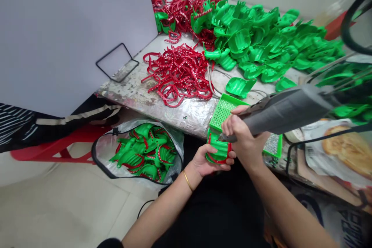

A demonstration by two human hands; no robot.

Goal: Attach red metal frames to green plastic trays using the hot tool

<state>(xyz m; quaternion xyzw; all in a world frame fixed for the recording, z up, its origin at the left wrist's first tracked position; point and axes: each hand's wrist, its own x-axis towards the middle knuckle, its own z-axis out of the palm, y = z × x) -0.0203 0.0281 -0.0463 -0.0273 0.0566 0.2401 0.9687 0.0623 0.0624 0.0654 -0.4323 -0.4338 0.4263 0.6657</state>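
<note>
My left hand point(207, 159) grips a green curved plastic piece point(220, 148) with a red toothed strip along its edge, low in front of me at the table's edge. Fingers of my right hand point(245, 141) wrap round a grey electric screwdriver point(281, 111). Its tip points left and down at the green piece; whether it touches a screw is hidden. Just beyond my hands lies a green perforated tray point(225, 114), with part of a tray holding small metal bits point(273, 144) to its right.
Red strips point(183, 71) and green plastic pieces point(255, 38) lie heaped across the worktable point(128, 93). An open clear bag point(101, 159) holds joined green-and-red pieces. A grey panel point(72, 27) blocks the left, above a red stool point(58, 149). Black cables point(290, 155) run at right.
</note>
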